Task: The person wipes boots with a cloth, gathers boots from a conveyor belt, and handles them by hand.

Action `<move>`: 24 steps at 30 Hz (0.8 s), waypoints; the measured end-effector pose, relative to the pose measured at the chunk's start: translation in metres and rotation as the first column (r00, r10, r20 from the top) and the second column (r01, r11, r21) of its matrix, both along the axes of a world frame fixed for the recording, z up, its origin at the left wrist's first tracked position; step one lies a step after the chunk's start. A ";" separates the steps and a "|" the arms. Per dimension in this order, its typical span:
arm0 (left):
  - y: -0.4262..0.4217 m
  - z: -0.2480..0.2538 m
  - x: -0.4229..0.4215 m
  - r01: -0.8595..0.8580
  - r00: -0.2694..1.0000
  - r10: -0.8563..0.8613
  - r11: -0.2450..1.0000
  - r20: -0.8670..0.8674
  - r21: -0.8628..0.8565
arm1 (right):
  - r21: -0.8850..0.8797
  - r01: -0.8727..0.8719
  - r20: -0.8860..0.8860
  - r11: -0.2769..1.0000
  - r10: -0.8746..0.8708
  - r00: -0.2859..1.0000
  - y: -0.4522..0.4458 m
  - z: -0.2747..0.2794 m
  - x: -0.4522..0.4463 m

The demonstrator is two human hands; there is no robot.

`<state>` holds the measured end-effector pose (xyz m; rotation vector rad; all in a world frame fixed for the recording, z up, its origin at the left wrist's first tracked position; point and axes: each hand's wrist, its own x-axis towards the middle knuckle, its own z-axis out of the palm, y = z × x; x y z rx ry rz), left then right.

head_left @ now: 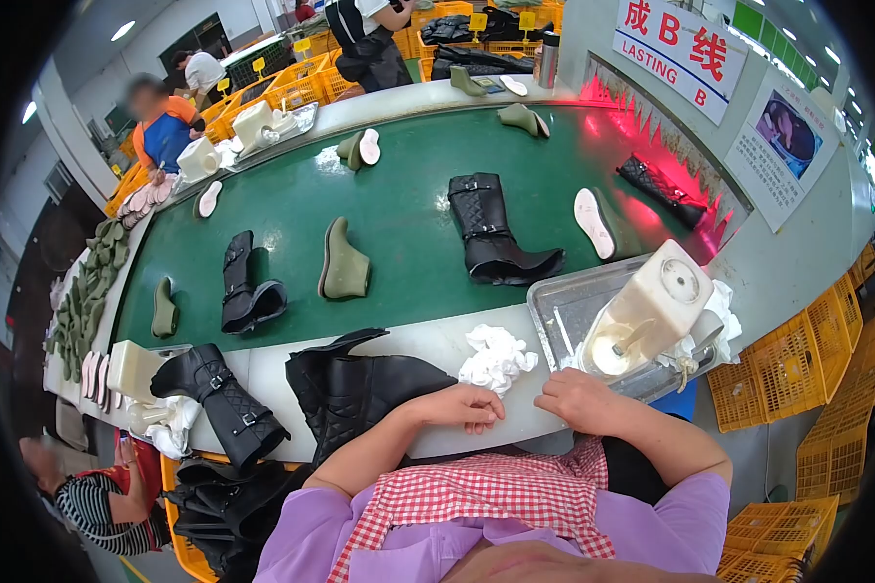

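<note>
My left hand rests by the near edge of the white worktop, its fingers loosely curled with nothing visible in them. A crumpled white cloth lies just beyond it. My right hand is closed at the same edge, beside the metal tray; its palm is hidden. On that tray, a whitish plastic container stands tilted, with a brush-like tool in its opening. Left of my hands, a black quilted boot lies on the worktop, and another black buckled boot leans farther left.
A green conveyor belt carries black boots, green wedge-shaped pieces and pale-soled pieces. Red light shines at an opening on the right. Yellow crates stand to the right. Co-workers are at the far left and near left.
</note>
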<state>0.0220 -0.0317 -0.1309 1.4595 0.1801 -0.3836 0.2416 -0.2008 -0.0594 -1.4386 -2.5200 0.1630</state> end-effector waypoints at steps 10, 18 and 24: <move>-0.001 0.000 0.000 0.000 1.000 0.000 1.000 0.008 0.026 | 0.001 -0.003 -0.010 1.000 0.003 1.000 0.000 -0.003 0.001; -0.003 0.007 0.000 -0.018 1.000 0.018 0.999 -0.003 0.033 | 0.037 0.002 -0.009 0.999 -0.002 1.000 0.000 -0.006 0.003; -0.001 0.003 -0.001 -0.006 1.000 0.005 0.999 0.013 0.052 | 0.065 -0.001 0.012 0.998 0.000 1.000 0.001 -0.009 0.005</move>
